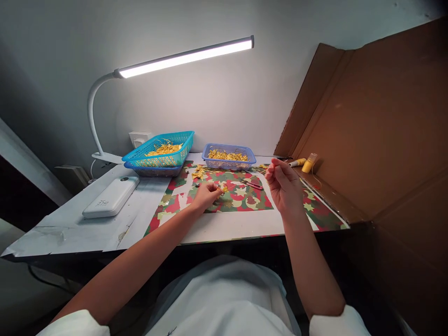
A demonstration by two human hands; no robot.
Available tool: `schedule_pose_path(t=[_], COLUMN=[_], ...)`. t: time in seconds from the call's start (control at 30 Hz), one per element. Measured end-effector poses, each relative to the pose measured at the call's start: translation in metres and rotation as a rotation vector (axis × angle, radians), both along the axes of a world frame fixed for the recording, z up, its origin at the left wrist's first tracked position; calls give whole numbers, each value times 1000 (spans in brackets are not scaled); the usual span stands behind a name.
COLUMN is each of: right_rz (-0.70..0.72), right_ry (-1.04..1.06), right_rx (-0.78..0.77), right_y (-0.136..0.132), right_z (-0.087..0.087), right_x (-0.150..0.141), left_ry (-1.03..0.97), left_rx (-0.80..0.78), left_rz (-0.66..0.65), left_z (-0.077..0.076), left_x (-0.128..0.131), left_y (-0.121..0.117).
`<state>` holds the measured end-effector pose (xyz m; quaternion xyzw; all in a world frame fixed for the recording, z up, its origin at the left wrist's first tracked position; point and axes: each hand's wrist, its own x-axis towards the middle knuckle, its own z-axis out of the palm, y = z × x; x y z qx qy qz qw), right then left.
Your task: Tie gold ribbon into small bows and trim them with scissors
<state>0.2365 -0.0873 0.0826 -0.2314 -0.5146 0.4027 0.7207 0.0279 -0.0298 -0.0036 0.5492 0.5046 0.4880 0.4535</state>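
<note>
My left hand (207, 196) is closed in a pinch just above the patterned sheet, holding a small yellow ribbon piece (225, 189) whose exact shape is partly hidden by the fingers. To the right, my right hand (284, 184) is raised off the table with thumb and fingertips pressed together; whatever they pinch is too fine to make out. Pink-handled thread snips (252, 185) lie between the hands. Beyond the left hand is a loose group of yellow ribbon pieces (199, 172), and a tiny metallic object (197, 185) sits beside it.
A turquoise basket (187, 142), stacked on a blue one, and a purple-blue basket (249, 161) hold yellow pieces. A power bank (111, 198) lies left, under a lit lamp (185, 58). Yellow thread spools (309, 163) stand by the cardboard (378, 116) at right.
</note>
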Motion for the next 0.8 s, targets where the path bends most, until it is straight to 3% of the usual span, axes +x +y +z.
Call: schedule_pose_path(t=[0.3, 0.5, 0.6, 0.8], right_rz=[-3, 22, 44, 86], right_ry=[-50, -100, -121, -172], right_rx=[51, 92, 87, 29], right_y=[-4, -6, -3, 13], right_z=[-5, -7, -6, -14], right_x=[-5, -13, -16, -20], left_ry=[239, 282, 249, -7], left_rx=[0, 9, -21, -30], left_rz=[21, 24, -6, -169], left_z=[-2, -5, -5, -2], left_x=[1, -1, 0, 1], left_y=[3, 7, 7, 3])
